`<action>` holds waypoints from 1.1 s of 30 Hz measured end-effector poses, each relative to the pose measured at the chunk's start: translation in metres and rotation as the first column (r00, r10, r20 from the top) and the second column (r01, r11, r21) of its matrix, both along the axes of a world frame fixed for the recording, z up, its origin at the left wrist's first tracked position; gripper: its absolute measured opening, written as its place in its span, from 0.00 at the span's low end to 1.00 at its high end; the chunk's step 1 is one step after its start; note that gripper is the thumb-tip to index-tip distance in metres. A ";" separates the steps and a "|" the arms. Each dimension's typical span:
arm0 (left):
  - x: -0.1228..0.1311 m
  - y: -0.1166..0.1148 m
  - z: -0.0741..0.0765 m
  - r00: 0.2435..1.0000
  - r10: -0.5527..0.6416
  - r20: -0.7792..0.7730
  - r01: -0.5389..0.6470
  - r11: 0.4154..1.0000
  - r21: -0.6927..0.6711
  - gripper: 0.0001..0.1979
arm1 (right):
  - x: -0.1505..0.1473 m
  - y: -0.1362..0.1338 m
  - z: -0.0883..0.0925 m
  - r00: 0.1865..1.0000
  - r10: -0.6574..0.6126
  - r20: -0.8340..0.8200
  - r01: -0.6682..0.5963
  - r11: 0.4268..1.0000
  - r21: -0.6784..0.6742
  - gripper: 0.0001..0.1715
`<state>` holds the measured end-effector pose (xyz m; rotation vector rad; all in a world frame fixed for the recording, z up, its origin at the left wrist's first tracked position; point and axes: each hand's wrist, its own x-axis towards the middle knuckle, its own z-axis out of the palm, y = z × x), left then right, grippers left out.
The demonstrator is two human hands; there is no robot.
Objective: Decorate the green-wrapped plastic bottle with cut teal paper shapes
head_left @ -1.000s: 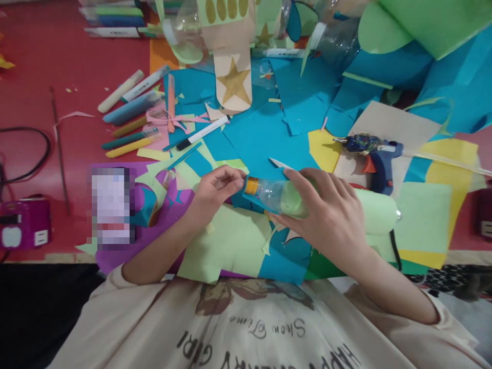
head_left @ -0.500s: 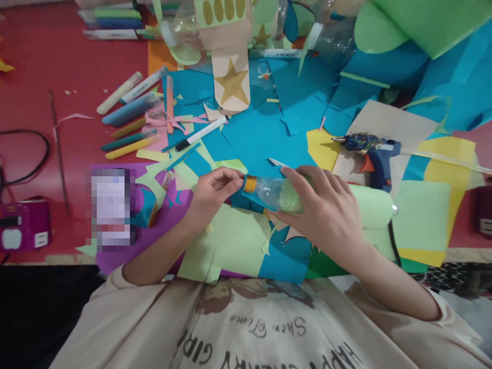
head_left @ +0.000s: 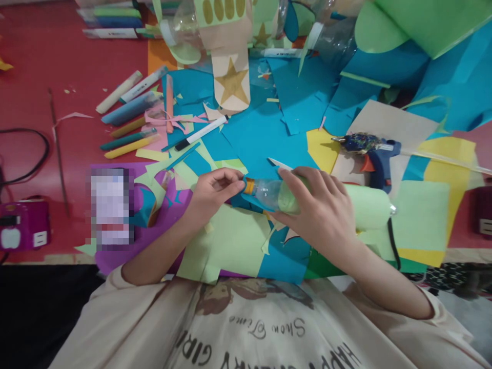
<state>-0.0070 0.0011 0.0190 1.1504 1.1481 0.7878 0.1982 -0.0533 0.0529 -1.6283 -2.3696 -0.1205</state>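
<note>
My right hand [head_left: 321, 205] is wrapped round a clear plastic bottle [head_left: 266, 193] that lies on its side, its orange cap pointing left. Light green paper [head_left: 371, 206] covers the bottle's body. At the cap end, my left hand [head_left: 219, 192] is closed, with thumb and forefinger pinched together close to the cap. A bit of blue paper [head_left: 255, 203] shows along the bottle's neck by those fingertips; whether they grip it I cannot tell. A thin, pale pointed piece [head_left: 278, 163] sticks out beyond my right fingertips.
A blue hot glue gun [head_left: 378, 156] lies on paper to the right. Several markers [head_left: 130, 110] and paper scraps spread at the left, near a blurred phone [head_left: 111, 207]. A paper piece with a gold star [head_left: 231, 84] and clear bottles [head_left: 184, 25] stand at the back.
The bottle and my right hand have shifted slightly left. The cap now sits closer to my left fingertips, which partly cover its end.
</note>
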 end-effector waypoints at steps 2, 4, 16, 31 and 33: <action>0.000 0.000 0.000 1.000 -0.025 -0.008 0.025 0.999 0.031 0.12 | -0.001 -0.001 -0.002 1.000 0.002 0.018 -0.003 1.000 0.011 0.25; 0.000 0.000 0.000 0.998 -0.057 -0.025 0.059 0.995 0.079 0.11 | -0.001 -0.002 -0.004 0.999 0.020 0.032 -0.020 0.999 0.027 0.26; 0.002 -0.003 0.003 0.998 -0.070 0.008 0.070 0.997 -0.040 0.05 | -0.002 -0.005 -0.008 0.997 0.053 0.048 -0.056 0.997 0.057 0.28; 0.000 -0.001 -0.003 0.997 -0.052 0.051 0.049 0.997 0.055 0.04 | -0.001 -0.004 -0.007 0.998 0.059 0.019 -0.060 0.997 0.042 0.29; 0.000 -0.001 -0.003 0.997 -0.068 0.047 0.064 0.994 0.086 0.03 | 0.000 -0.002 -0.007 0.999 0.051 0.007 -0.052 0.998 0.043 0.28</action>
